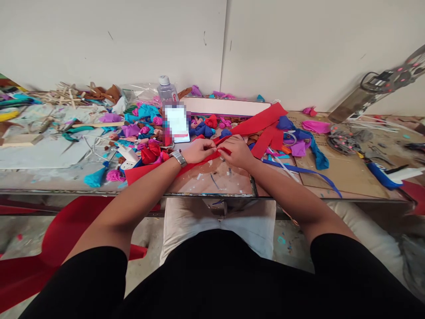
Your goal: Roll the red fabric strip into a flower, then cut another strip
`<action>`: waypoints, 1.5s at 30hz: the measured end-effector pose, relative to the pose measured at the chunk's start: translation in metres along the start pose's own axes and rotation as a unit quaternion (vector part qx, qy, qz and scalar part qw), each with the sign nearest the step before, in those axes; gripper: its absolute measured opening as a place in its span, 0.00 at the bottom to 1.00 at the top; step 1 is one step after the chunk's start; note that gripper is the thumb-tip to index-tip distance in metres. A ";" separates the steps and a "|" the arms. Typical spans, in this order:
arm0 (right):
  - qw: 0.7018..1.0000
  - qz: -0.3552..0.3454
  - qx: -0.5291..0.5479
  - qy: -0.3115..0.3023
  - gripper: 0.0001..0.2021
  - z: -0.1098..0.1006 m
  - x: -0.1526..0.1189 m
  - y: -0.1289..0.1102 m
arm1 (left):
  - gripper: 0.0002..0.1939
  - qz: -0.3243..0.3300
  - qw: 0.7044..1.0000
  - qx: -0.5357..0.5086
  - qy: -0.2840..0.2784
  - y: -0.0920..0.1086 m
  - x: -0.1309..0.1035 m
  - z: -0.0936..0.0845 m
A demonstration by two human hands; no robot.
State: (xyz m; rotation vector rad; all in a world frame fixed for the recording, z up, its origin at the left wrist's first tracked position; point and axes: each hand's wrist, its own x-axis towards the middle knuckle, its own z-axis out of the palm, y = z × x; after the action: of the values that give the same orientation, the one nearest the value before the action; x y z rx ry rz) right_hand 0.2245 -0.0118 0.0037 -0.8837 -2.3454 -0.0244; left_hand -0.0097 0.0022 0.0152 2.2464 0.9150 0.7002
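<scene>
My left hand (pixel 198 151) and my right hand (pixel 236 152) meet over the near part of the table, their fingertips pinched together on a red crepe paper strip (pixel 191 167). One end of the strip trails out to the left under my left forearm. More red strips (pixel 260 118) lie flat just beyond my right hand. Several small crumpled paper rosettes (pixel 151 152) in red, blue, purple and pink are heaped beside and behind my left hand. The exact fold between my fingertips is too small to make out.
A lit phone (pixel 176 125) leans against a plastic bottle (pixel 168 91). A white charger plug (pixel 128 153) sits in a power strip at the left. Cardboard (pixel 345 173), a blue-and-white glue bottle (pixel 385 176) and a dark tilted bottle (pixel 352 103) are at the right.
</scene>
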 end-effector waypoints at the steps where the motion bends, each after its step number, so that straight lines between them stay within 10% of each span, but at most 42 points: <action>1: 1.000 -0.001 0.000 0.000 0.13 0.000 0.000 0.000 | 0.19 0.001 1.000 0.005 0.002 0.001 0.000 0.000; 45: 0.999 0.012 0.030 0.011 0.08 0.000 0.000 0.002 | 0.18 -0.005 0.999 0.009 0.033 -0.005 0.000 0.002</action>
State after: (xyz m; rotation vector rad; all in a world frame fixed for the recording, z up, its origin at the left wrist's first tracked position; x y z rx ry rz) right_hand 0.2261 -0.0101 0.0030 -0.8762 -2.3021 0.0459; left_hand -0.0110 0.0044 0.0102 2.2446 0.9661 0.7676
